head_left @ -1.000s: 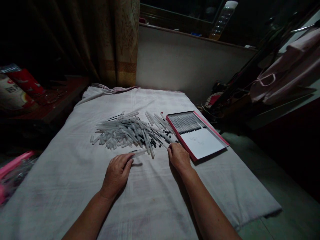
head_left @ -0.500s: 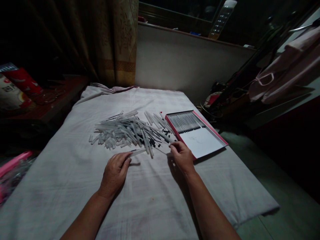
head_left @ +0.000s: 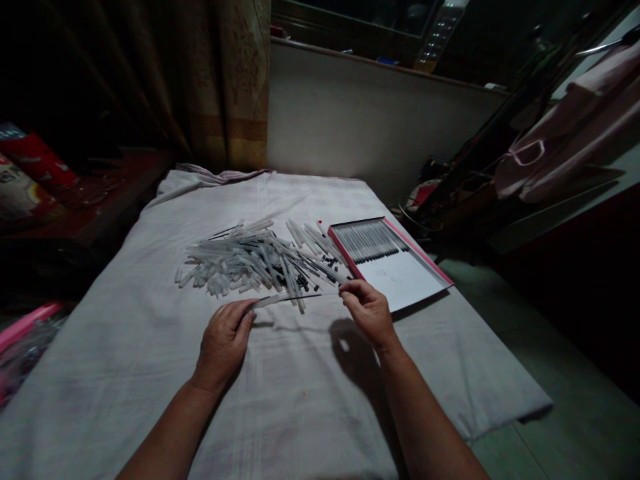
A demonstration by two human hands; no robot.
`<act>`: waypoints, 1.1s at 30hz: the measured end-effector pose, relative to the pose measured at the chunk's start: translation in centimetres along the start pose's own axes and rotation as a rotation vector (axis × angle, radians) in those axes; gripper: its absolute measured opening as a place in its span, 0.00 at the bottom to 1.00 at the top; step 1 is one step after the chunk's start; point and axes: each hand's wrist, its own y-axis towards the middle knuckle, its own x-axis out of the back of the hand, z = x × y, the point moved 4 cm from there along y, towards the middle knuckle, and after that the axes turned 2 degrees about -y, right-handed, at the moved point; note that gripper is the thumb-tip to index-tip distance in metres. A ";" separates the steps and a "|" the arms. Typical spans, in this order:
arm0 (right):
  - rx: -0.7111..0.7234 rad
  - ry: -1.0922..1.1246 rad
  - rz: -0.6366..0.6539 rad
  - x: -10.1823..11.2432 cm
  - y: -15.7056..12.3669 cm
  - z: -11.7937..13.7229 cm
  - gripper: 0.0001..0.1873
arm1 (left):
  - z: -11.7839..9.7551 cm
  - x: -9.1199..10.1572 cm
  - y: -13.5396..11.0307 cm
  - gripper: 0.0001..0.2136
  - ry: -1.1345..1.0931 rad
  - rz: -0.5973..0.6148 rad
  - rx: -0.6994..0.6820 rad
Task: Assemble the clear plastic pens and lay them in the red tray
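Observation:
My left hand (head_left: 225, 343) is closed around one end of a clear pen barrel (head_left: 270, 302), which points to the right. Between the thumb and fingers of my right hand (head_left: 369, 313) is the end of a thin ink refill (head_left: 307, 296), dark along much of its length. The refill stretches left in line with the barrel; whether its tip is inside I cannot tell. Just beyond both hands lies a loose pile of clear pen parts (head_left: 235, 257), with small black plugs (head_left: 303, 281) at its near right side.
Right of the pile sits a shallow red-edged box (head_left: 410, 287) with a row of pens (head_left: 373, 241) along its far side. A pale cloth (head_left: 280, 400) covers the table. A dark side table (head_left: 120, 190) stands at left, a curtain (head_left: 243, 87) behind.
The refill in my right hand now shows level and in line with the barrel. Both hands keep their grips and have barely shifted; the whole view has moved slightly.

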 end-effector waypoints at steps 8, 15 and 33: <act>0.007 -0.001 -0.043 0.5 0.2 0.1 0.10 | 0.3 -0.2 -0.2 0.14 -0.007 0.012 0.028; 0.016 -0.018 0.007 -0.2 0.0 0.1 0.09 | 0.2 -0.3 -0.3 0.12 -0.011 0.024 0.012; 0.009 0.147 0.346 -7.1 -1.4 -0.5 0.17 | -1.3 -0.2 -0.3 0.13 0.023 0.068 -0.061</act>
